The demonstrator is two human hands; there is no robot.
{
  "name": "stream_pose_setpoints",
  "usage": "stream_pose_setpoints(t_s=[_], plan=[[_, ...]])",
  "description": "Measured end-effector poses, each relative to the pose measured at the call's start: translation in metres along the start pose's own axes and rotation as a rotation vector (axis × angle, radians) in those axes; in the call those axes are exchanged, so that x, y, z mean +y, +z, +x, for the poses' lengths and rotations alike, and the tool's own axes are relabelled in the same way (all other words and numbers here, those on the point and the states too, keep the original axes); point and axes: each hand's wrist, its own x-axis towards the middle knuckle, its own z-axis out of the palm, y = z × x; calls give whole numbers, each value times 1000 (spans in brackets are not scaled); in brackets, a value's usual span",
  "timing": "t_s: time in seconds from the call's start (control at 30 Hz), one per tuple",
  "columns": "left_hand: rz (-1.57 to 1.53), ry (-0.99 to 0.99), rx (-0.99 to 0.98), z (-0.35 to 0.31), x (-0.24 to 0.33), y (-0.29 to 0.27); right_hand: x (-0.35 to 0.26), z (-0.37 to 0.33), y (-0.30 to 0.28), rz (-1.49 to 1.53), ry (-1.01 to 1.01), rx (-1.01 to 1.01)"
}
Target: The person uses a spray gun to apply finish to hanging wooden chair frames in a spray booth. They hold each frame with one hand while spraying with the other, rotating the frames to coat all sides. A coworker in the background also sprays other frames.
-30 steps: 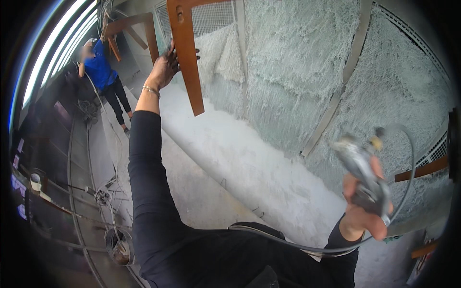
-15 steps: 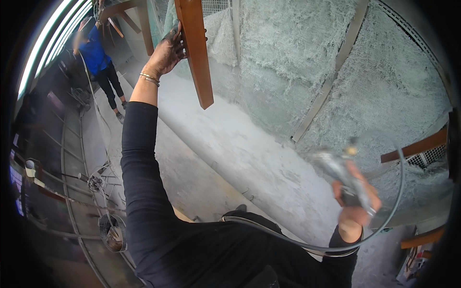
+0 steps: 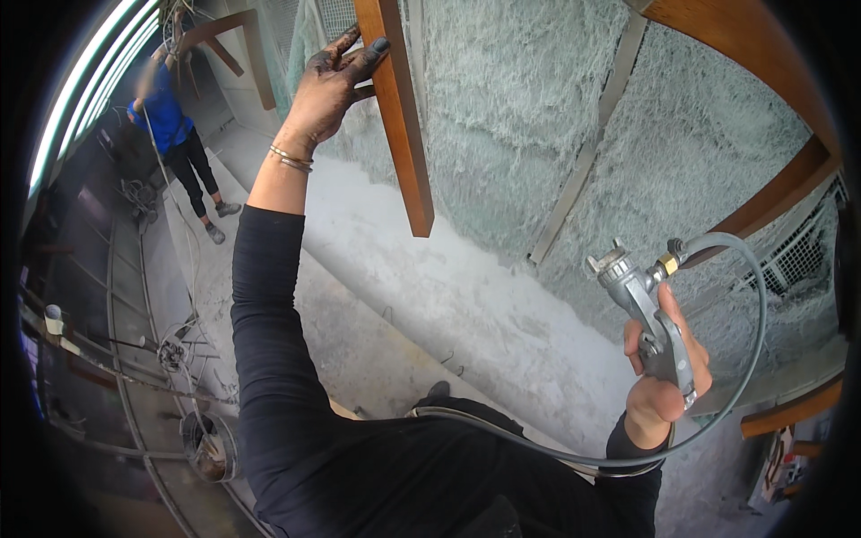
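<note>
The stained left hand (image 3: pixel 330 82) is clamped round a brown wooden furniture leg (image 3: pixel 395 117) hanging up high against the fuzzy grey-white booth wall (image 3: pixel 502 134). Lower right, the right hand (image 3: pixel 665 372) grips a silver metal spray gun (image 3: pixel 644 314), fingers closed on its handle, grey hose (image 3: pixel 744 359) looping behind. Far left, a person in a blue top (image 3: pixel 166 121) stands well apart.

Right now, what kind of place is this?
Likely a furniture-finishing spray booth: right hand holds a spray gun with hose, left hand steadies a brown wooden piece, walls caked in overspray.
</note>
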Motion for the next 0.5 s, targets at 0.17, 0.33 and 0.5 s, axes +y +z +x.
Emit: stream_pose_setpoints(t_s=[0.17,0.33,0.5], plan=[[70,8,83,8,-6,2,-9,23,19,-23,-128,33],[106,-46,130,28,-25,-16,-21,51,41,-71,72,-70],[-45,-98,136,50,-46,-55,-5,73,71,64,-52,149]])
